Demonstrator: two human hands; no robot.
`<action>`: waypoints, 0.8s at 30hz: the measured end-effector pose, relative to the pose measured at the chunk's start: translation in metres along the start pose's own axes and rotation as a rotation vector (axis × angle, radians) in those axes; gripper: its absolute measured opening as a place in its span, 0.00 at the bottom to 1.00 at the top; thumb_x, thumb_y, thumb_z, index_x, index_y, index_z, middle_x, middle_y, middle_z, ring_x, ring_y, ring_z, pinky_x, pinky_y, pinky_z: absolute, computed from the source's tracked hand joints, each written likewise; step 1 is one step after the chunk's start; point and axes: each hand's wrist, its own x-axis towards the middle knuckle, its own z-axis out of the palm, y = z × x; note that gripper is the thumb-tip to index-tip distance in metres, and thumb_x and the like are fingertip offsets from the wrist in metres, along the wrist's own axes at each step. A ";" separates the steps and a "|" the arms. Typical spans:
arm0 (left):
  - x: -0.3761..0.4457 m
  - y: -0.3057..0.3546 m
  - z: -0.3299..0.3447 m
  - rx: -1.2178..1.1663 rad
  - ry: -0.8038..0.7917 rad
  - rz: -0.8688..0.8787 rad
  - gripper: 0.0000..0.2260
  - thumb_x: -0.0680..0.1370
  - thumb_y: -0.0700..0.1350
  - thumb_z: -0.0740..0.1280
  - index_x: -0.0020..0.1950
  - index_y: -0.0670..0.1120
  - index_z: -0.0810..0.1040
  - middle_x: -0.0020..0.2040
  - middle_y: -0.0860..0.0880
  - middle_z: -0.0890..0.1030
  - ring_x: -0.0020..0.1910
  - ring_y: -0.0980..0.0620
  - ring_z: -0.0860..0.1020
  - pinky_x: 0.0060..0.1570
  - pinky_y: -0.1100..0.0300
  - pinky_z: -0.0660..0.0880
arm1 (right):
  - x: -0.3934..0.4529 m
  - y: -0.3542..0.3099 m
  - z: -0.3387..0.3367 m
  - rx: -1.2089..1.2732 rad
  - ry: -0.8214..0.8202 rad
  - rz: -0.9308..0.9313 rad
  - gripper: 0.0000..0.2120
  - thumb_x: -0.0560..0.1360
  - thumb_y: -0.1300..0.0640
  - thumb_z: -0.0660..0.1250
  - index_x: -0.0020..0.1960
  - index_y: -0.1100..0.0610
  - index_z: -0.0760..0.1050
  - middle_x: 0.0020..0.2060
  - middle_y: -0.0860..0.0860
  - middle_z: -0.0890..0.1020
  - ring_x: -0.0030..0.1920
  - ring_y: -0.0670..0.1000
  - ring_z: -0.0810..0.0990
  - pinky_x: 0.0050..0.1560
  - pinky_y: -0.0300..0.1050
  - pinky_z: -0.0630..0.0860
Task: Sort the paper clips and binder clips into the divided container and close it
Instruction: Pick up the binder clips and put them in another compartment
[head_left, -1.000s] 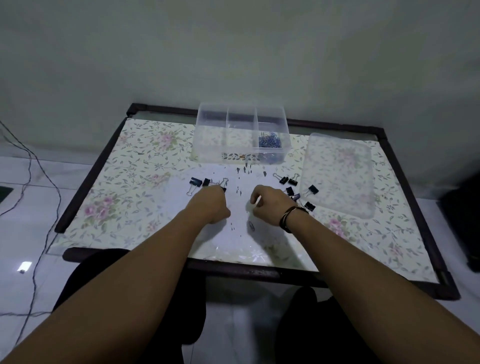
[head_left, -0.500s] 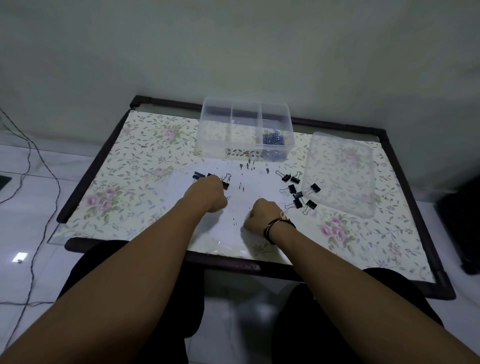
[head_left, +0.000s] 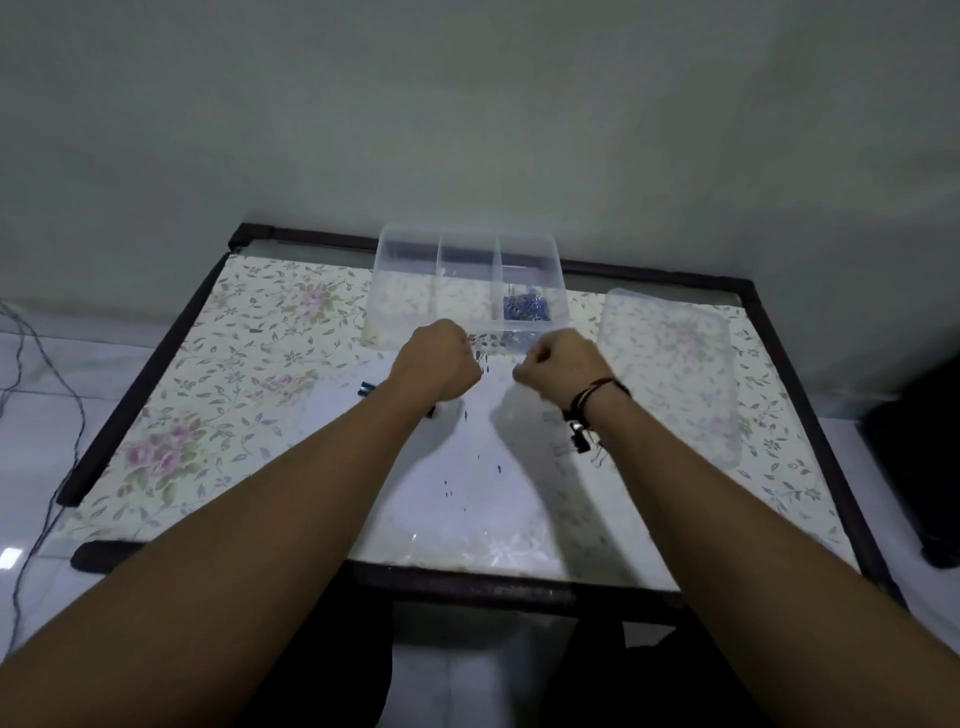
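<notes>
The clear divided container (head_left: 405, 291) stands at the table's far edge, with blue paper clips (head_left: 527, 306) in its right compartment. My left hand (head_left: 436, 364) and my right hand (head_left: 561, 366) are closed fists just in front of the container's near wall. Each is pinched around small paper clips that are mostly hidden in the fingers. Loose paper clips (head_left: 498, 467) lie scattered on the table between my forearms. One black binder clip (head_left: 368, 388) peeks out left of my left forearm. Another binder clip (head_left: 579, 440) lies under my right wrist.
The clear lid (head_left: 670, 374) lies flat to the right of the container. The table (head_left: 234, 364) has a floral cover and a dark wooden frame. Cables hang over the floor at the left, and a dark object stands on the floor at the right.
Both hands have lifted from the scattered clips near the table's middle and moved forward to the container's near wall. The camera has tilted too.
</notes>
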 end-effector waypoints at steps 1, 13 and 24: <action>0.011 0.012 -0.003 -0.007 0.014 0.019 0.09 0.70 0.37 0.67 0.32 0.43 0.69 0.32 0.45 0.77 0.33 0.46 0.76 0.32 0.59 0.72 | 0.016 -0.003 -0.014 0.040 0.077 0.004 0.05 0.68 0.57 0.72 0.34 0.57 0.80 0.33 0.53 0.83 0.35 0.52 0.81 0.40 0.45 0.81; 0.080 0.058 -0.002 0.069 0.100 0.126 0.06 0.73 0.41 0.73 0.45 0.40 0.80 0.45 0.42 0.84 0.44 0.44 0.83 0.44 0.53 0.81 | 0.081 0.003 -0.047 -0.013 0.318 -0.049 0.08 0.71 0.63 0.69 0.46 0.56 0.86 0.47 0.53 0.87 0.50 0.53 0.84 0.51 0.38 0.75; -0.071 -0.037 -0.035 0.020 0.000 -0.106 0.06 0.73 0.45 0.73 0.44 0.43 0.82 0.39 0.46 0.84 0.37 0.48 0.83 0.34 0.61 0.75 | -0.037 0.066 0.006 -0.456 -0.076 0.008 0.08 0.72 0.54 0.70 0.48 0.56 0.76 0.44 0.56 0.81 0.50 0.59 0.81 0.41 0.43 0.73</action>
